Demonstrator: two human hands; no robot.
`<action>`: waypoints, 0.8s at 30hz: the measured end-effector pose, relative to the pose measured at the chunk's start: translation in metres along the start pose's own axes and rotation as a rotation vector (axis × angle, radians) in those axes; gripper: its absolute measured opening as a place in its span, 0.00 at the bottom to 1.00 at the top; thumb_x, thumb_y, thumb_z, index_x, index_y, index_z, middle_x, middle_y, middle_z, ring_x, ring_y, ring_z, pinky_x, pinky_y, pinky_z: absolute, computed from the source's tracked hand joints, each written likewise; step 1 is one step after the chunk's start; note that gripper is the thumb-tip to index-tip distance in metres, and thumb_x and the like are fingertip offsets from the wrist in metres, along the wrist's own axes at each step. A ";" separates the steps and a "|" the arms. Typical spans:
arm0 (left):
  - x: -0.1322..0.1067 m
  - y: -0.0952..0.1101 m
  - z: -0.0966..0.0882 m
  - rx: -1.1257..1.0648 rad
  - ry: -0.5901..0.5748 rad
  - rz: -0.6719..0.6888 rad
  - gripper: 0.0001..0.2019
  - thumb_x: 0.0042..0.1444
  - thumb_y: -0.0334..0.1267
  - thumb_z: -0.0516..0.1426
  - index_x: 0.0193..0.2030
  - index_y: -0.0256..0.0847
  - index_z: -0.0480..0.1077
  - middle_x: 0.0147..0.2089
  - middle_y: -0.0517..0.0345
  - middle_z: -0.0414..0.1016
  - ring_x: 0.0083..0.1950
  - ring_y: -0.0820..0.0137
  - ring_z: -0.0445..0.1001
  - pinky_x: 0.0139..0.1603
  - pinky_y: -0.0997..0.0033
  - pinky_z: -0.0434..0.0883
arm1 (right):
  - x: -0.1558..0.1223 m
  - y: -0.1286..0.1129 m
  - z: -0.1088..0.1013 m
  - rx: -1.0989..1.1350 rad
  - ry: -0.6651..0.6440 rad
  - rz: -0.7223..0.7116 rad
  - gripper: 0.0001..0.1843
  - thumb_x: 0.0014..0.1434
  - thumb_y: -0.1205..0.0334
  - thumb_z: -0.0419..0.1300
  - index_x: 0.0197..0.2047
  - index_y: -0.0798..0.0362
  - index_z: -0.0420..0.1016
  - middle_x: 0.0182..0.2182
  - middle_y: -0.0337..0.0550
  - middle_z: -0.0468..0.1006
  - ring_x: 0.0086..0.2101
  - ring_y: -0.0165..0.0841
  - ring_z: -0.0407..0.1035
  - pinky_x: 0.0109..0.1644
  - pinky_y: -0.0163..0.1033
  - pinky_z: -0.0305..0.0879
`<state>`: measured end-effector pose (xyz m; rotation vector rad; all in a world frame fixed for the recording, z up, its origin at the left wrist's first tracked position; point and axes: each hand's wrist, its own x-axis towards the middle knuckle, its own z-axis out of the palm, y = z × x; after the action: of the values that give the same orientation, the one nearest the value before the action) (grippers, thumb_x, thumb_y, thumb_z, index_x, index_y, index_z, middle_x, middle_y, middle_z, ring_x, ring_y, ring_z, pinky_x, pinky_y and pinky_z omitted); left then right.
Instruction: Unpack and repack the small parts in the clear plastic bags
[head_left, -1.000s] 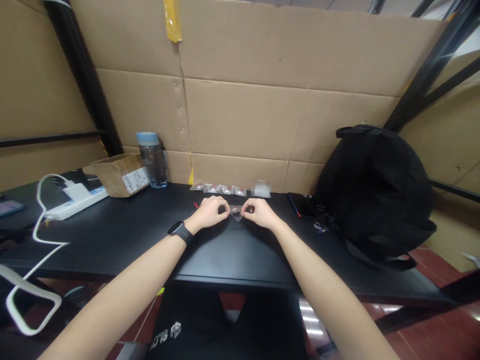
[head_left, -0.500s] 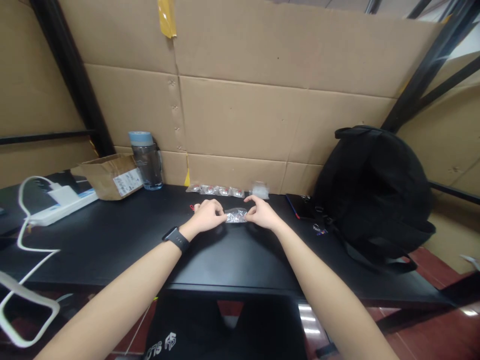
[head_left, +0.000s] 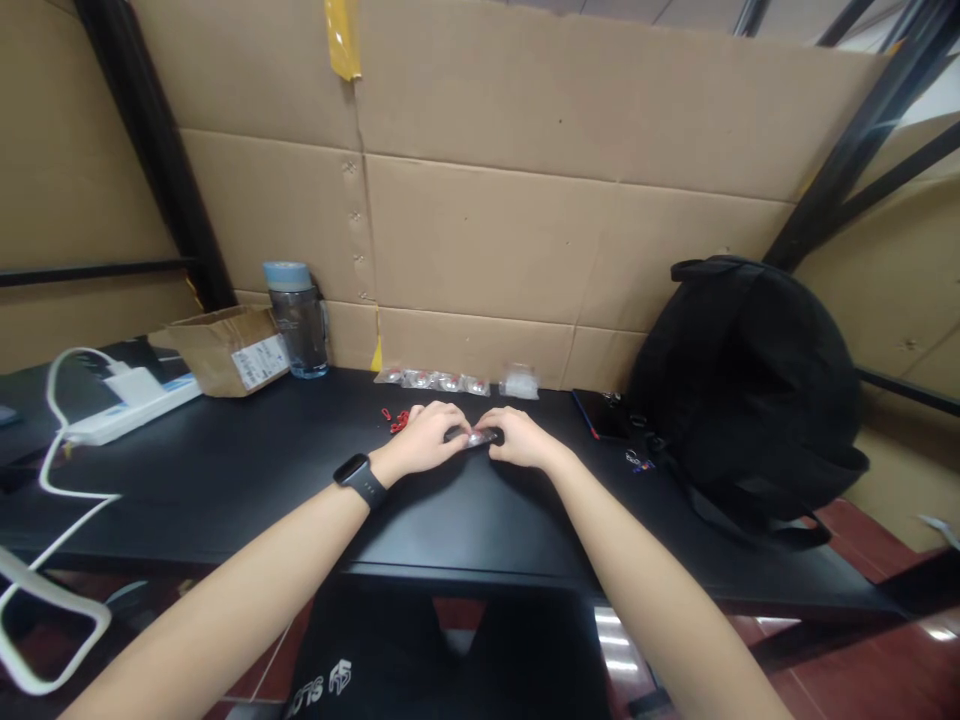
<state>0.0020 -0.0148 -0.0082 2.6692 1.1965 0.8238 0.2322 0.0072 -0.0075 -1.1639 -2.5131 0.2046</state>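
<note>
Just above the black tabletop, a small clear plastic bag [head_left: 480, 438] with something shiny and a bit of red inside is pinched between my two hands. My left hand [head_left: 429, 438], with a dark watch on its wrist, grips the bag's left side. On its right side, the fingertips of my right hand [head_left: 523, 438] are closed on it. Several small red clips [head_left: 400, 422] lie beside my left hand, partly hidden by it. Behind the hands, several similar clear packets [head_left: 435, 381] with silvery and red contents lie in a row. A whitish clear bag [head_left: 519, 382] sits right of them.
A black backpack [head_left: 750, 400] stands on the right, near a dark flat object [head_left: 598, 413] and a keyring [head_left: 640, 461]. Left are a water bottle [head_left: 301, 325], an open cardboard box [head_left: 225, 350] and a white power strip [head_left: 127, 412] with a cable. A cardboard wall [head_left: 480, 230] rises behind.
My hands have come closer together on the plastic bag, which now looks bunched and shows red inside. More of the red clips show beside my left hand.
</note>
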 end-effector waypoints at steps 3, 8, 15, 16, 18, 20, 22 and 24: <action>-0.001 -0.001 0.000 0.019 -0.027 -0.011 0.11 0.61 0.51 0.59 0.44 0.50 0.78 0.49 0.57 0.79 0.55 0.58 0.71 0.54 0.57 0.59 | 0.000 -0.004 0.001 -0.009 -0.013 0.062 0.19 0.54 0.67 0.62 0.49 0.43 0.81 0.47 0.40 0.82 0.49 0.42 0.74 0.55 0.47 0.62; 0.000 -0.008 0.002 0.046 -0.043 -0.054 0.12 0.58 0.41 0.60 0.50 0.49 0.74 0.47 0.58 0.81 0.53 0.59 0.74 0.54 0.57 0.59 | -0.001 -0.011 -0.004 0.086 0.004 0.176 0.21 0.60 0.58 0.63 0.57 0.41 0.74 0.47 0.40 0.84 0.50 0.43 0.74 0.55 0.52 0.57; 0.005 -0.011 -0.002 -0.074 0.085 -0.253 0.13 0.61 0.37 0.59 0.52 0.48 0.68 0.43 0.59 0.85 0.53 0.61 0.79 0.55 0.60 0.62 | 0.002 -0.010 -0.001 0.185 0.076 0.238 0.18 0.64 0.54 0.61 0.57 0.42 0.71 0.45 0.40 0.84 0.48 0.41 0.76 0.55 0.52 0.54; 0.005 -0.010 -0.003 -0.088 0.097 -0.263 0.13 0.60 0.36 0.59 0.52 0.48 0.68 0.42 0.59 0.85 0.53 0.61 0.79 0.56 0.60 0.62 | 0.002 -0.010 0.000 0.183 0.078 0.233 0.20 0.63 0.57 0.62 0.58 0.42 0.71 0.45 0.40 0.84 0.48 0.40 0.76 0.55 0.52 0.54; 0.006 -0.009 -0.003 -0.104 0.115 -0.276 0.14 0.60 0.35 0.60 0.52 0.48 0.67 0.41 0.60 0.85 0.54 0.62 0.79 0.57 0.61 0.62 | 0.003 -0.009 0.003 0.169 0.089 0.230 0.23 0.60 0.62 0.64 0.58 0.41 0.69 0.45 0.38 0.84 0.49 0.41 0.75 0.54 0.51 0.53; 0.006 -0.009 -0.003 -0.108 0.126 -0.291 0.15 0.59 0.35 0.60 0.53 0.48 0.66 0.41 0.60 0.85 0.53 0.62 0.80 0.57 0.61 0.62 | 0.003 -0.009 0.004 0.157 0.113 0.248 0.24 0.59 0.64 0.64 0.57 0.41 0.69 0.44 0.38 0.84 0.50 0.41 0.74 0.54 0.51 0.53; 0.007 -0.010 -0.002 -0.106 0.137 -0.303 0.15 0.60 0.36 0.60 0.53 0.48 0.66 0.41 0.61 0.85 0.51 0.62 0.81 0.56 0.61 0.62 | 0.005 -0.009 0.006 0.156 0.142 0.288 0.22 0.59 0.64 0.64 0.56 0.41 0.70 0.42 0.38 0.85 0.50 0.42 0.74 0.53 0.50 0.52; 0.007 -0.011 -0.001 -0.122 0.132 -0.304 0.15 0.59 0.36 0.61 0.52 0.48 0.66 0.39 0.62 0.85 0.49 0.62 0.81 0.57 0.61 0.62 | 0.006 -0.009 0.006 0.163 0.164 0.332 0.21 0.59 0.62 0.65 0.55 0.42 0.71 0.40 0.38 0.85 0.48 0.41 0.75 0.52 0.49 0.52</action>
<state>-0.0024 -0.0023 -0.0075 2.2904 1.4814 0.9953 0.2199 0.0058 -0.0095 -1.4585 -2.1098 0.3748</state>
